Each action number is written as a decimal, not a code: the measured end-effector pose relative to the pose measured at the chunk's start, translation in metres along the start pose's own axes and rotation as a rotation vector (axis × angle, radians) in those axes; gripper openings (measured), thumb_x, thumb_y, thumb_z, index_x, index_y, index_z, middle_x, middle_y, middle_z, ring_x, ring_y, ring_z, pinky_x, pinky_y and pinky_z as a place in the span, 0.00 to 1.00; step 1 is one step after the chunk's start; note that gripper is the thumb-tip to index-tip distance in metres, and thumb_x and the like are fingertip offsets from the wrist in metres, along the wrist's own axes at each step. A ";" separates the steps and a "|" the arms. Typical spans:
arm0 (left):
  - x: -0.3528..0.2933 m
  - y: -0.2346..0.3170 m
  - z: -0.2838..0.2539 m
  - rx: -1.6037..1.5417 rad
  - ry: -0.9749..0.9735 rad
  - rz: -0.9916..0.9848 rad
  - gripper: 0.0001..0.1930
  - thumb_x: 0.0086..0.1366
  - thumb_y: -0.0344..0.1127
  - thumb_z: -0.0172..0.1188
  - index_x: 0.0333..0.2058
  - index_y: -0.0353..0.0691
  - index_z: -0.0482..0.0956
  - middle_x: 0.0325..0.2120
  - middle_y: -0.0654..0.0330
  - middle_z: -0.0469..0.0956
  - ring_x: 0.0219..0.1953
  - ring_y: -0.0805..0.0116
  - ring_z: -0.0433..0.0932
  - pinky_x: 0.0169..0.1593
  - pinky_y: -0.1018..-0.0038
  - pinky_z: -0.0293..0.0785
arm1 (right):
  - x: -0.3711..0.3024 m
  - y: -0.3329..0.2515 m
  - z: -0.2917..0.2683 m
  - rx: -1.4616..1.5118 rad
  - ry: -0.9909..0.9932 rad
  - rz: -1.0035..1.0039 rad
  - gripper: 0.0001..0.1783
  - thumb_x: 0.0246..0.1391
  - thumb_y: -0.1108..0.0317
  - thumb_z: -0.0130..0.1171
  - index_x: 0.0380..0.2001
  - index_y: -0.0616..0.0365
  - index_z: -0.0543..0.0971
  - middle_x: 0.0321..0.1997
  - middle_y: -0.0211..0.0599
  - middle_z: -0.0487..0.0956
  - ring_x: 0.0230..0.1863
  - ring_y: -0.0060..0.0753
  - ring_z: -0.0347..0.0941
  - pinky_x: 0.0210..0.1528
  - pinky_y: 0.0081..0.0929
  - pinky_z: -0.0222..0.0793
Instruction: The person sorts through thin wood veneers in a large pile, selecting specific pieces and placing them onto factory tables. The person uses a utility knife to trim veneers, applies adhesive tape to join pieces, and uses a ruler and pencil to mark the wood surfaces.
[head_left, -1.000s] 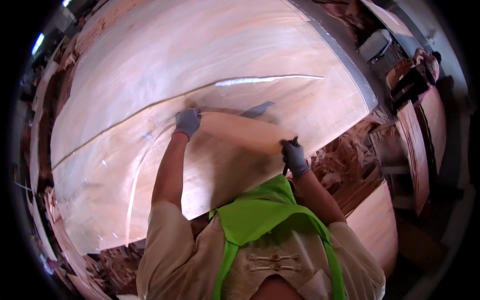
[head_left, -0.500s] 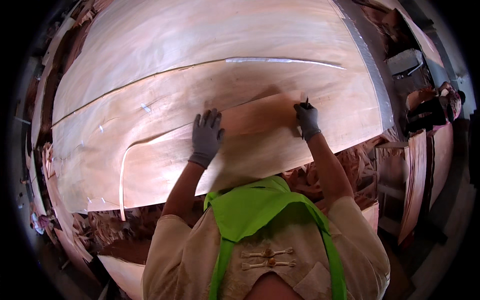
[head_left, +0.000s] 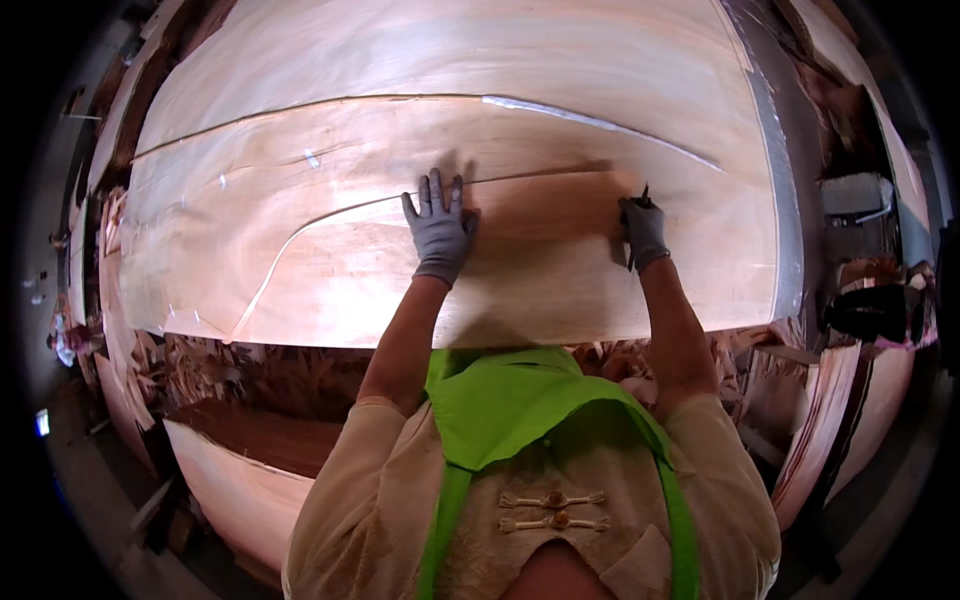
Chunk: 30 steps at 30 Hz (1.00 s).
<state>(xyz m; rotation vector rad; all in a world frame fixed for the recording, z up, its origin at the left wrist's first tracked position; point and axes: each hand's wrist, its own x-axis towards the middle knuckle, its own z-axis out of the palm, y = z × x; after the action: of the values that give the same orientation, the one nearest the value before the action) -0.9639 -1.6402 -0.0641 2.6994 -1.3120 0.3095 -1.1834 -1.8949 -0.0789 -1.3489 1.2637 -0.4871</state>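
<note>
My gloved left hand (head_left: 441,232) lies palm down with fingers spread on a veneer piece (head_left: 545,205). This piece rests on a large pale wood veneer sheet (head_left: 560,310). My gloved right hand (head_left: 643,228) is closed around a thin dark tool (head_left: 646,192) near the piece's right end. The tool pokes out above and below the fist, its kind unclear. From my left hand, a narrow raised edge strip (head_left: 275,265) curves leftward to the sheet's near edge.
Farther up, a long dark seam (head_left: 300,113) crosses the sheet, continued by a pale strip (head_left: 600,127). Torn veneer scraps (head_left: 270,370) lie below the near edge. Stacked sheets (head_left: 815,430) stand at right, and another person (head_left: 880,305) is at the far right.
The view has shifted. My left hand has slid farther up the veneer. My right hand still grips the tool and is now slightly off the piece's right end. The curved strip's left end has shifted.
</note>
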 end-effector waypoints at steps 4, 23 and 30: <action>-0.023 -0.002 -0.002 0.006 -0.051 -0.051 0.31 0.60 0.48 0.49 0.60 0.43 0.58 0.64 0.54 0.51 0.65 0.54 0.50 0.64 0.49 0.39 | 0.001 0.002 0.015 -0.077 -0.040 -0.022 0.10 0.45 0.66 0.59 0.19 0.62 0.77 0.17 0.32 0.76 0.20 0.24 0.70 0.24 0.26 0.63; -0.019 -0.043 0.045 -0.142 0.196 -0.159 0.13 0.58 0.34 0.47 0.42 0.47 0.74 0.51 0.57 0.69 0.55 0.57 0.64 0.60 0.58 0.55 | -0.028 -0.052 0.074 -0.598 -0.439 -0.612 0.15 0.57 0.61 0.47 0.43 0.57 0.74 0.31 0.45 0.79 0.35 0.52 0.75 0.40 0.40 0.70; -0.011 -0.029 0.035 -0.317 0.282 -0.227 0.17 0.54 0.37 0.54 0.42 0.36 0.70 0.48 0.48 0.68 0.53 0.48 0.63 0.58 0.57 0.58 | -0.021 -0.062 0.187 -1.247 -0.555 -1.155 0.11 0.56 0.59 0.46 0.32 0.51 0.75 0.25 0.43 0.79 0.24 0.47 0.76 0.23 0.45 0.68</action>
<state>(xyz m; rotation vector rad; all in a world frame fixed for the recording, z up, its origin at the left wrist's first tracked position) -0.9426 -1.6210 -0.1013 2.4004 -0.8841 0.4016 -1.0051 -1.8100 -0.0622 -2.9929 0.0643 0.0360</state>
